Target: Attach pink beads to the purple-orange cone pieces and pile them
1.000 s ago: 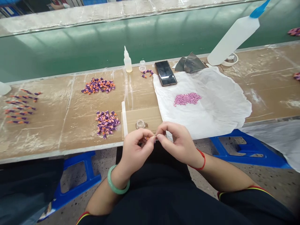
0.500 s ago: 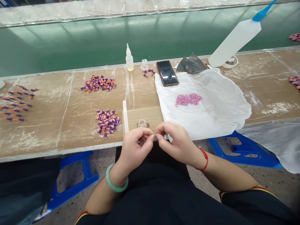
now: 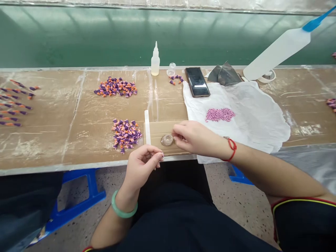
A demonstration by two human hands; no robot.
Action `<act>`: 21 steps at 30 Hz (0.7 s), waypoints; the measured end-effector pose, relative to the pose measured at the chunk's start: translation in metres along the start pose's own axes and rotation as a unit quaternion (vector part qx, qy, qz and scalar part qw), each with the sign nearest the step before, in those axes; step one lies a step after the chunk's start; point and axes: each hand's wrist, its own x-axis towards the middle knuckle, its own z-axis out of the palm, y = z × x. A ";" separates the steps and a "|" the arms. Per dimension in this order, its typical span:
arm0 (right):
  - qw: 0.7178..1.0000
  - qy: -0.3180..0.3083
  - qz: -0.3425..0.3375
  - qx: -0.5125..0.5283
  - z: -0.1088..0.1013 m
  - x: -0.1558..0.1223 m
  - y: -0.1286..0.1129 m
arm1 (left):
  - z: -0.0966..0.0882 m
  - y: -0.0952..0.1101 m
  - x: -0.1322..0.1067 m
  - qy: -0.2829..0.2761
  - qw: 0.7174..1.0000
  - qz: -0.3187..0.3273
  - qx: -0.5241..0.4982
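Note:
My left hand is at the table's front edge, thumb and forefinger pinched on a tiny purple-and-pink piece, mostly hidden by the fingertips. Just right of a small clear glass dish, my right hand hovers with its fingers pinched together; whatever they may hold cannot be made out. The dish stands on a cardboard piece, where a white flat stick also lies. Left of the stick is a pile of purple, pink and orange pieces. Tiny pink bits are spread over a white cloth.
Another pile of purple-and-orange pieces lies farther back. A small dropper bottle, a phone, dark sheets, a tape roll and a large leaning bottle line the back. Blue stools stand below.
My hands, together at the fingertips before, have parted. The right has moved up beside the glass dish, while the left keeps its pinch near the edge. The camera view has shifted slightly.

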 end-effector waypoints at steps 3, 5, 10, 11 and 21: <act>0.997 -0.055 0.005 -0.050 -0.005 0.009 -0.004 | -0.003 -0.002 0.001 0.002 1.000 -0.004 -0.008; 0.994 -0.078 0.008 -0.081 -0.008 0.012 -0.008 | -0.004 -0.004 0.001 0.002 1.000 -0.004 -0.008; 0.989 -0.084 -0.001 -0.122 -0.008 0.014 -0.010 | -0.004 -0.006 0.002 -0.002 1.000 -0.001 -0.007; 0.989 -0.079 -0.006 -0.123 -0.007 0.015 -0.009 | -0.004 -0.006 0.002 -0.001 1.000 -0.002 -0.007; 0.997 0.017 0.004 0.073 -0.015 0.005 -0.013 | 0.005 0.000 0.000 0.037 0.996 0.006 -0.077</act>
